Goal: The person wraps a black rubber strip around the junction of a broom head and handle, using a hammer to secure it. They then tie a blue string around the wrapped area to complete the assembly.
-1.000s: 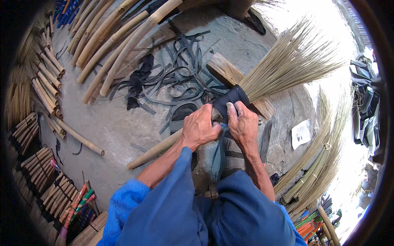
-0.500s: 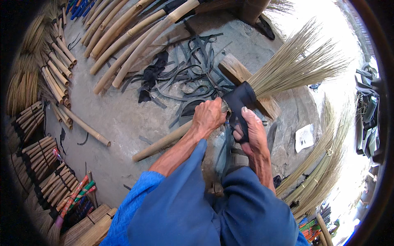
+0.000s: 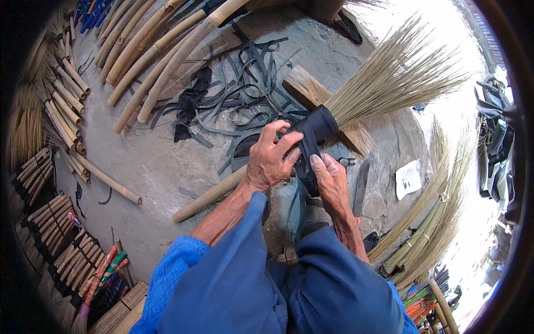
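A broom with pale straw bristles [image 3: 395, 78] and a bamboo handle [image 3: 208, 196] slants across in front of me, its bristles toward the upper right. A black rubber band [image 3: 318, 123] is wrapped round its neck, and a wide strip of it hangs down toward me. My right hand [image 3: 332, 183] pinches that strip, thumb on top. My left hand [image 3: 271, 158] is over the handle just beside the neck, fingers bent and spread apart, fingertips at the edge of the black wrap. The handle's part under my left hand is hidden.
A wooden block [image 3: 307, 88] lies beneath the broom's neck. Black strips [image 3: 253, 83] are heaped beyond my hands. A knife blade [image 3: 361, 186] lies right of my right hand. Loose straw bundles [image 3: 428, 222] are at the right; bamboo-handled brooms [image 3: 150, 55] lie at the upper left.
My left hand has loosened from the handle and its fingers have spread beside the wrap. My right hand still grips the strip, with its thumb lower on it. The whole view has shifted slightly.
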A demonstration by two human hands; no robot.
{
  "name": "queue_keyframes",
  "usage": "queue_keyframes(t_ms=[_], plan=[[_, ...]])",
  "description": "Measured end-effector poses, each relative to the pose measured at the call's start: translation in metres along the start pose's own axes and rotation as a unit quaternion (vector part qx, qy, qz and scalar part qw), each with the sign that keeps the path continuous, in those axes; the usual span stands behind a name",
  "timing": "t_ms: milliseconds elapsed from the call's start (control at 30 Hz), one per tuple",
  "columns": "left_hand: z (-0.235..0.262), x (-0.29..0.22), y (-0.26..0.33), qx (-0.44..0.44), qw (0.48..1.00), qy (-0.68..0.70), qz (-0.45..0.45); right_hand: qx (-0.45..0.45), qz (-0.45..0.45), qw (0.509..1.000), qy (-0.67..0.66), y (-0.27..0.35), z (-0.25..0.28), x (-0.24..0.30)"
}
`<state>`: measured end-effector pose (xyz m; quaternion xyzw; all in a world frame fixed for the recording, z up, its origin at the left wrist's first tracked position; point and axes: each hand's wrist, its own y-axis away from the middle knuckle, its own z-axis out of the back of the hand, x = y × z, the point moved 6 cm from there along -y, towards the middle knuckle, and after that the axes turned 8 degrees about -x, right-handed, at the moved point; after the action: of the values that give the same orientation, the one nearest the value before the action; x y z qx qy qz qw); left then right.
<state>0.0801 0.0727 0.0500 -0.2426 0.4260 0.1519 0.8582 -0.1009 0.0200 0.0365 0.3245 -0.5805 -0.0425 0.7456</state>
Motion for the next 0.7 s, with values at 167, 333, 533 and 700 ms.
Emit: queue_keyframes(t_ms=[167, 333, 533, 700], plan=[[0.002, 0.004, 0.003, -0.028, 0.999, 0.030, -0.023, -0.016, -0.004, 0.993, -0.115, -0.012, 0.015, 0.012], [-0.001, 0.009, 0.012, -0.020, 1.000, 0.022, -0.008, -0.072, 0.055, 0.994, -0.061, -0.030, 0.027, -0.001], [0.014, 0.015, -0.021, -0.022, 0.998, 0.059, 0.006, -0.091, 0.145, 0.977, 0.128, -0.044, 0.001, -0.009], [0.016, 0.030, -0.042, 0.014, 0.994, -0.044, 0.102, -0.050, 0.180, 0.974, 0.131, -0.072, -0.024, 0.027]])
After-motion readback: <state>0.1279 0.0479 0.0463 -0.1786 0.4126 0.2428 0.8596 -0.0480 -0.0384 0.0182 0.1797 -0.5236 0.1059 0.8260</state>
